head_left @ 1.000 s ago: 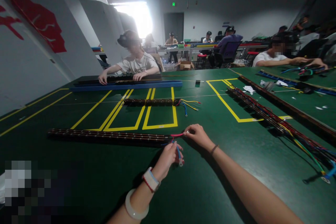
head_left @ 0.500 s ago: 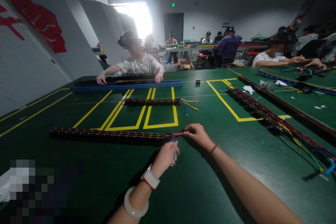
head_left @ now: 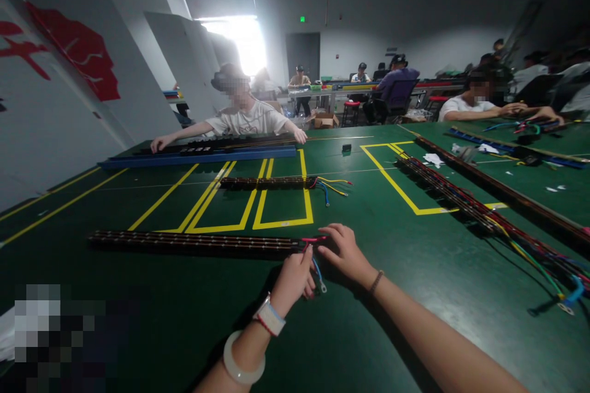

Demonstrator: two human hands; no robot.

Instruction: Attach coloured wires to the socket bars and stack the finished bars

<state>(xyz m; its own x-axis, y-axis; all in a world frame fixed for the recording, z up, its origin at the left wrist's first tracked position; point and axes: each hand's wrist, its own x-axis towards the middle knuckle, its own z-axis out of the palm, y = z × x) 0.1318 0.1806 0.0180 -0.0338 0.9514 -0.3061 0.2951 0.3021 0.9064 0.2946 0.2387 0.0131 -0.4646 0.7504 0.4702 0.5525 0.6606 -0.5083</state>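
A long dark strip (head_left: 188, 241) with rows of small contacts lies across the green table (head_left: 350, 331) in front of me. Short red and blue wires (head_left: 316, 270) come out of its right end. My left hand (head_left: 292, 276) is closed, pinching the blue wire just below that end. My right hand (head_left: 343, 250) rests beside it with fingers curled, its fingertips on the red wire at the strip's end.
A shorter strip (head_left: 267, 182) with coloured wires lies farther back inside yellow floor-tape lines. A long wire bundle (head_left: 479, 212) runs along the right. A person (head_left: 239, 116) works at a blue rail (head_left: 198, 156) across the table; others sit at far tables.
My left hand has moved up closer to the strip's end and my right hand has drawn in beside it. The person opposite has spread both arms wider along the blue rail.
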